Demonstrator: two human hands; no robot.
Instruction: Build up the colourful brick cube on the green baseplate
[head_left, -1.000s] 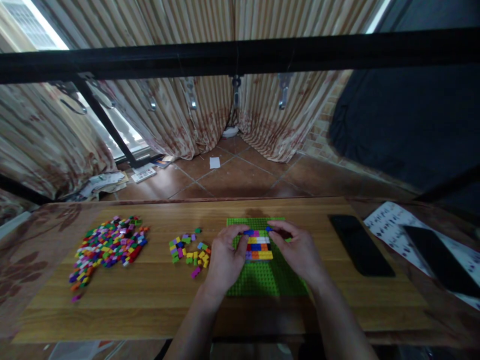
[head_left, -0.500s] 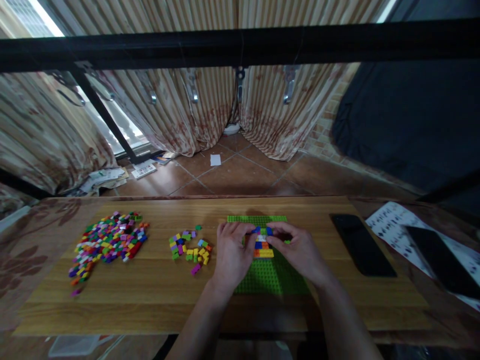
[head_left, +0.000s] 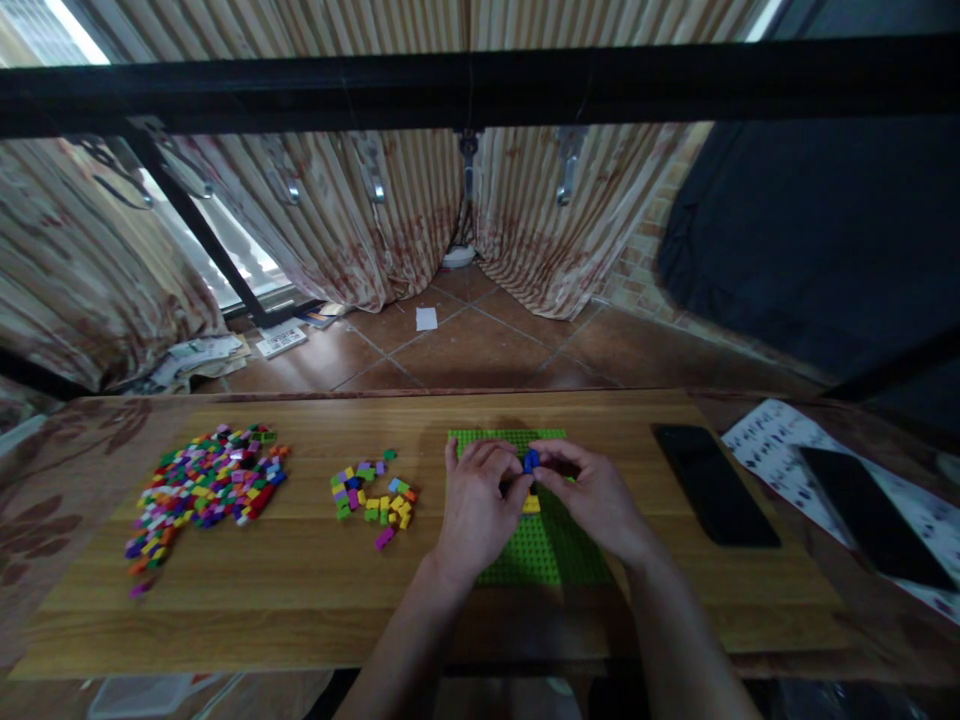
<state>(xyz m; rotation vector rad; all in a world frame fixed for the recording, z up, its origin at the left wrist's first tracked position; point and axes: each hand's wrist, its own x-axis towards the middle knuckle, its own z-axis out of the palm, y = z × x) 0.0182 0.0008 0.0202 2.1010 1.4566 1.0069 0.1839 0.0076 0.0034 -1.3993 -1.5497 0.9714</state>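
Between the fingertips of both hands are small blue bricks point(head_left: 531, 460), pressed together or very close; I cannot tell if they are joined. My left hand point(head_left: 480, 510) is closed in a pinch at their left side. From the right, my right hand point(head_left: 596, 500) pinches the blue piece with thumb and forefinger. Below the fingers lies a green studded baseplate point(head_left: 536, 565), with yellow bricks point(head_left: 531, 504) built on it. My left hand covers most of the other bricks on the plate.
Left of the plate lies a small group of loose bricks point(head_left: 384, 505), and farther left a large mixed pile point(head_left: 214, 475). A black phone point(head_left: 716, 485) rests on the wooden table point(head_left: 300, 610). Beyond are a printed sheet point(head_left: 772, 440) and another dark device point(head_left: 874, 515).
My left hand has moved right, toward my right hand. The blue bricks, apart at each hand's fingertips before, are now together. The view has shifted slightly.
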